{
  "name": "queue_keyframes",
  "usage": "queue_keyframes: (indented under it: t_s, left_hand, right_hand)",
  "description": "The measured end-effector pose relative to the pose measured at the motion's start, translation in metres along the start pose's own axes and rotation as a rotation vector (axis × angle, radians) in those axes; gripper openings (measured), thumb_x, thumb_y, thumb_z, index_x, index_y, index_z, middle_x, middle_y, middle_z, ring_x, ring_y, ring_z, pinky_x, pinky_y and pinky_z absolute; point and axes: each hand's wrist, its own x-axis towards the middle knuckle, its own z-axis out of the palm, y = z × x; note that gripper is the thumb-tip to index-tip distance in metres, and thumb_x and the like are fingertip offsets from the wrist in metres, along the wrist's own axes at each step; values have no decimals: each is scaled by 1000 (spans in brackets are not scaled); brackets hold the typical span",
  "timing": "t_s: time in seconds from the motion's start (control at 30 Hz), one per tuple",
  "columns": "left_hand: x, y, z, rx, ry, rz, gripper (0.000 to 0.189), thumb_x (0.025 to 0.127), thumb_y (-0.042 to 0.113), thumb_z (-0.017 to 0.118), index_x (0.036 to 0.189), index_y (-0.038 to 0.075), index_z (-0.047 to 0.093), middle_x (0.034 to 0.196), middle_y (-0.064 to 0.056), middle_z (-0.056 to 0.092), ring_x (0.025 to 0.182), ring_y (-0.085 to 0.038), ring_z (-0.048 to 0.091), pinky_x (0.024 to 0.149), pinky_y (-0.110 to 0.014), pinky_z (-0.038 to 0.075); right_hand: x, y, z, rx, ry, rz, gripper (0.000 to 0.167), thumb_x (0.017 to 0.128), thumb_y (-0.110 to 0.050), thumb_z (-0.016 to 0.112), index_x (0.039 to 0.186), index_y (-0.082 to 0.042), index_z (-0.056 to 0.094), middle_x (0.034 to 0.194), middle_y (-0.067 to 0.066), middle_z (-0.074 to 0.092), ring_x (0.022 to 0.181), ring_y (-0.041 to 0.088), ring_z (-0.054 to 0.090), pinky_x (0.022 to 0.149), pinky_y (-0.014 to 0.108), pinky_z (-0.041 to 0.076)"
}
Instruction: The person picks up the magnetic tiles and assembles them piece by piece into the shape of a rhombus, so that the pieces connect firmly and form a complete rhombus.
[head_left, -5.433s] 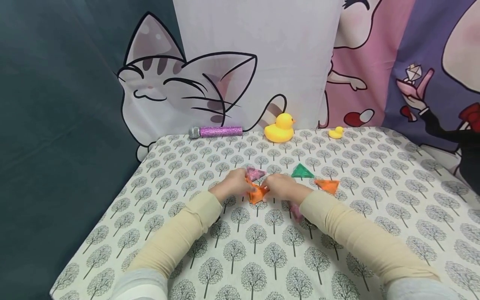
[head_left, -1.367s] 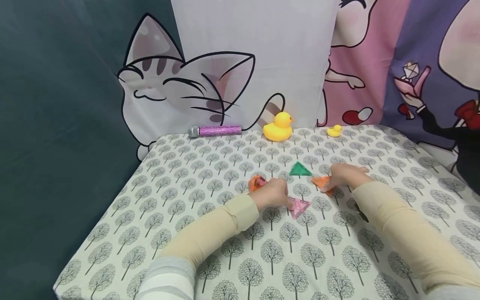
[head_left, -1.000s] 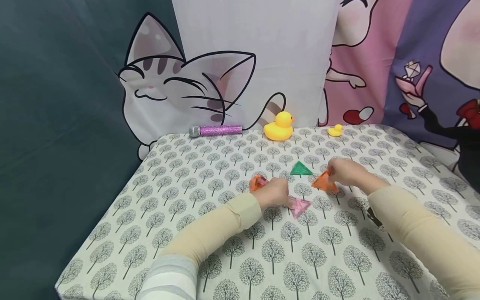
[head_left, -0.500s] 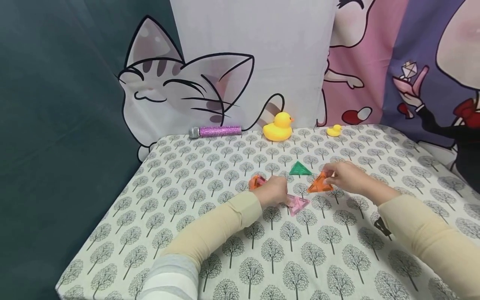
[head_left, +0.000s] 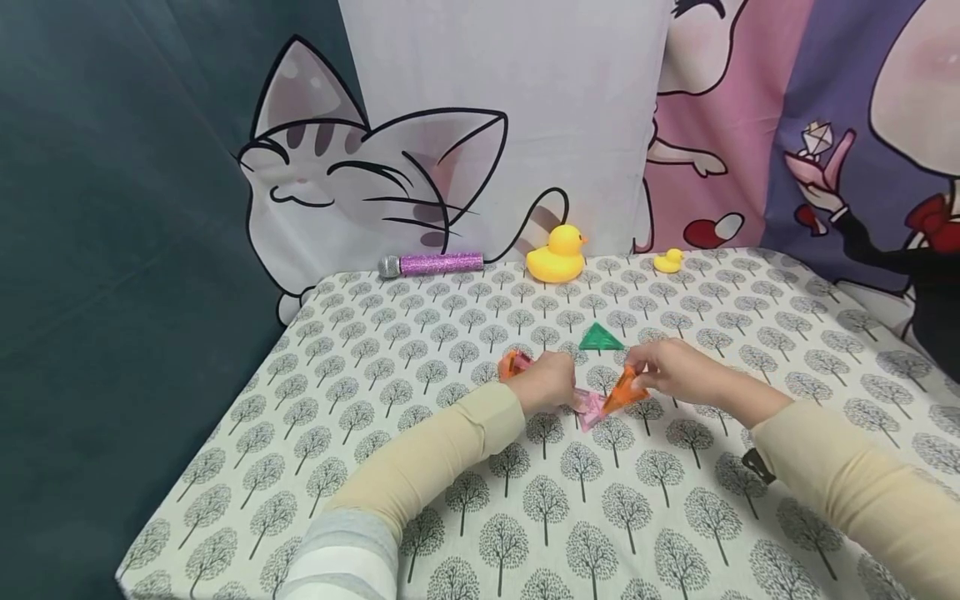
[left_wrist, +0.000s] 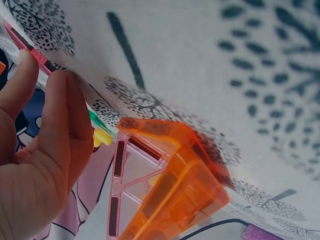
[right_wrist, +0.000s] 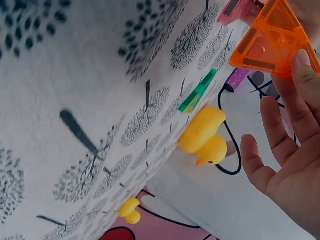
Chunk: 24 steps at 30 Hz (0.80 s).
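My left hand [head_left: 549, 382] pinches a pink triangular magnetic tile [head_left: 591, 410] lying on the patterned cloth, fingertips on its edge in the left wrist view. My right hand [head_left: 678, 371] holds an orange triangular magnetic tile [head_left: 624, 392] tilted up, thumb [right_wrist: 306, 75] on its face and fingers behind. One corner of the orange tile reaches down to the pink tile's right side. Partly behind the left hand stands a folded shape of joined orange and pink tiles [left_wrist: 175, 180]. A green triangular tile [head_left: 600, 337] lies flat beyond both hands.
At the table's far edge sit a big yellow duck [head_left: 556, 255], a small yellow duck [head_left: 668, 261] and a glittery purple microphone [head_left: 435, 263]. Behind them hangs a cartoon-printed cloth [head_left: 585, 108]. A tree-patterned cloth [head_left: 390, 358] covers the table.
The right hand has picked up the orange tile from the table's right and carried it left to the pink tile. Earlier, both hands were on the joined tiles; the left then moved to the pink tile.
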Motion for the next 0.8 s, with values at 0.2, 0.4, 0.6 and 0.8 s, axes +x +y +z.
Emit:
queue_keyframes:
  t_s: [0.2,0.4,0.6,0.8]
  left_hand:
    - [-1,1,0,-56,-13,-22,21,66,8,73,75,4,55,70,-3,53,53,-15,56,43,-20,46]
    - [-2,1,-1,-66,-16,-29,21,66,7,73,75,3,55,70,-4,54,52,-16,57,43,-22,47]
    - [-1,1,-3,-45,-14,-13,22,63,10,76,71,3,56,66,-4,54,50,-16,57,42,-22,46]
    - [-3,2,-4,-49,-19,-14,27,61,11,77,77,2,57,71,-5,56,52,-17,57,42,-22,46]
  right_hand:
    - [-1,-3,7,1,-22,-27,15,71,-5,67,77,-17,58,73,-12,56,69,9,53,63,29,45]
    - [1,-6,14,-20,-33,-75,17,71,-5,67,75,-19,57,73,-14,56,69,7,52,62,26,45]
    - [9,-8,21,-36,-46,-114,20,69,-6,68,73,-21,56,73,-15,56,69,7,52,63,27,44]
    - [12,-10,24,-50,-35,-116,18,70,-4,68,74,-18,57,73,-13,57,70,8,52,64,29,44]
